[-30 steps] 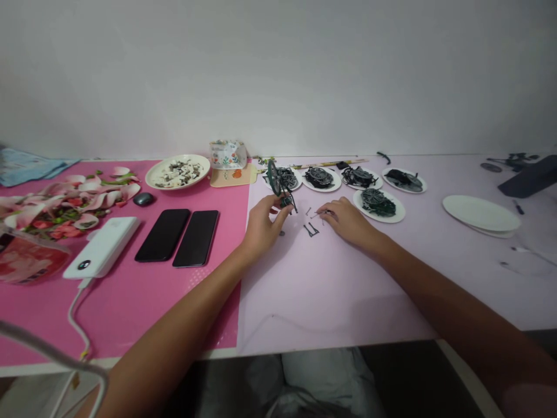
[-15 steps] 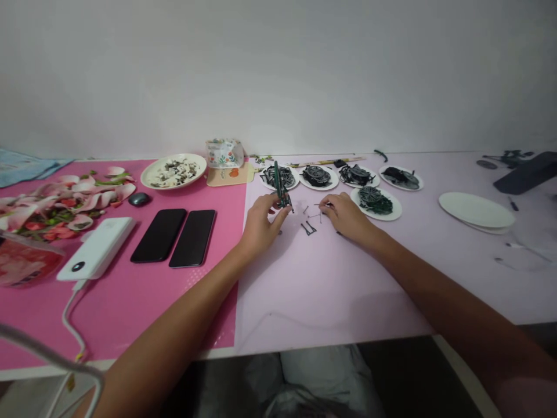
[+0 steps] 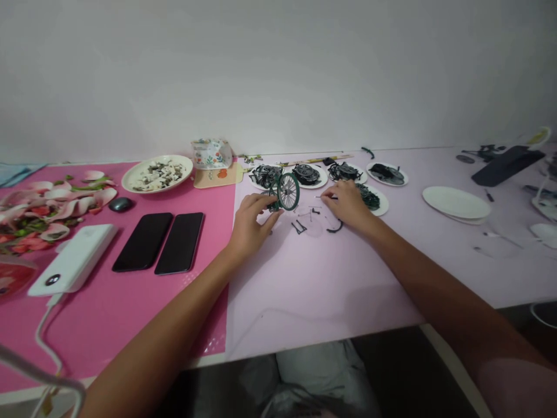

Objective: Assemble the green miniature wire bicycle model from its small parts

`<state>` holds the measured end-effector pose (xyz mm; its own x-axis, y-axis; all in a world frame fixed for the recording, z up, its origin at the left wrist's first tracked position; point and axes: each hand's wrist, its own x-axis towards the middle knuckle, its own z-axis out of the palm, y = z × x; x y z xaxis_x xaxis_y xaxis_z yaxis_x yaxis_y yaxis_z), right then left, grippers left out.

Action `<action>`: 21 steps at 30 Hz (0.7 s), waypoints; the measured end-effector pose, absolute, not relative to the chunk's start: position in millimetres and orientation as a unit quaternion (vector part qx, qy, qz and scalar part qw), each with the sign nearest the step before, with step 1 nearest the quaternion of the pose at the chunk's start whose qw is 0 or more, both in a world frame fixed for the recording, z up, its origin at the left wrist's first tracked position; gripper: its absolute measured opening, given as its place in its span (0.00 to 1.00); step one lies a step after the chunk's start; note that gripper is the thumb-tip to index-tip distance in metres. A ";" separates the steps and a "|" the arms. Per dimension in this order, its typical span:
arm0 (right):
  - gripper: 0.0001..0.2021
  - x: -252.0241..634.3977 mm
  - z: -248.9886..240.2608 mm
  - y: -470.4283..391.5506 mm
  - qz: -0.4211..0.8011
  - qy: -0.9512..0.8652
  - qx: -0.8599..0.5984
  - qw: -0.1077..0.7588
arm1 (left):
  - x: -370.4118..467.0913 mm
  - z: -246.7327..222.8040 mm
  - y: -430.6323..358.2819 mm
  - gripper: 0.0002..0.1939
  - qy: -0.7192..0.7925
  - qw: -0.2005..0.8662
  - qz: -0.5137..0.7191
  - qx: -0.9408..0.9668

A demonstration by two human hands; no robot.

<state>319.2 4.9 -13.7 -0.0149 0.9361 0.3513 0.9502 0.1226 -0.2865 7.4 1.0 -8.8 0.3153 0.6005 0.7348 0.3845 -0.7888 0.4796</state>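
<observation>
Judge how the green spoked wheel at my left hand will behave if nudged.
The green spoked wheel looks light for its size, being mostly open between thin spokes. Those spokes are probably fragile under a sideways push. Its round rim suggests it might spin or roll once clear of the left hand.

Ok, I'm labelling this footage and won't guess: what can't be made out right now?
In the head view:
Held part of the green-wheeled piece: hidden by the left hand.
Thin piece at the right hand: too small to identify.
Plate behind the right hand: partly covered by that hand.
Red item: cut off by the left edge.
</observation>
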 end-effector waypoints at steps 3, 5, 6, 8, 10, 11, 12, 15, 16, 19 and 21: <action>0.11 321.4 -15.4 4.6 0.009 -0.724 -0.658 0.206 | 7.6 -9.4 1.6 0.11 0.297 0.103 0.503 0.805; 0.10 321.3 -14.3 4.1 0.009 -0.724 -0.657 0.210 | 7.9 -9.6 1.6 0.11 0.299 0.101 0.505 0.804; 0.11 320.8 -13.5 3.8 0.006 -0.725 -0.654 0.216 | 8.0 -9.6 1.5 0.11 0.303 0.101 0.503 0.803; 0.12 318.7 -11.5 3.2 0.003 -0.733 -0.641 0.228 | 8.1 -9.5 1.0 0.11 0.315 0.103 0.497 0.802; 0.13 316.0 -9.5 2.2 0.014 -0.748 -0.621 0.234 | 8.2 -9.5 0.7 0.11 0.324 0.104 0.493 0.801; 0.14 314.8 -8.5 1.5 0.025 -0.756 -0.612 0.232 | 8.3 -9.5 0.5 0.11 0.328 0.104 0.491 0.800; 0.13 313.9 -7.7 0.7 0.038 -0.764 -0.603 0.228 | 8.3 -9.6 0.5 0.11 0.330 0.103 0.491 0.800; 0.11 313.5 -5.7 -1.5 0.071 -0.786 -0.577 0.209 | 8.7 -10.3 0.7 0.11 0.330 0.103 0.494 0.797; 0.10 313.8 -5.3 -1.8 0.077 -0.791 -0.571 0.203 | 8.8 -10.5 0.8 0.11 0.332 0.104 0.495 0.796; 0.08 314.1 -4.4 -2.1 0.080 -0.796 -0.567 0.194 | 9.1 -10.9 0.9 0.12 0.339 0.108 0.493 0.794; 0.09 311.8 -3.7 -2.6 0.070 -0.792 -0.572 0.201 | 9.5 -10.7 0.5 0.12 0.338 0.109 0.496 0.793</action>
<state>311.8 -2.6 -3.7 -0.2657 0.9342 0.2379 0.8779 0.3364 -0.3407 9.5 0.5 -10.7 0.2811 0.6435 0.7120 0.4270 -0.7483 0.5077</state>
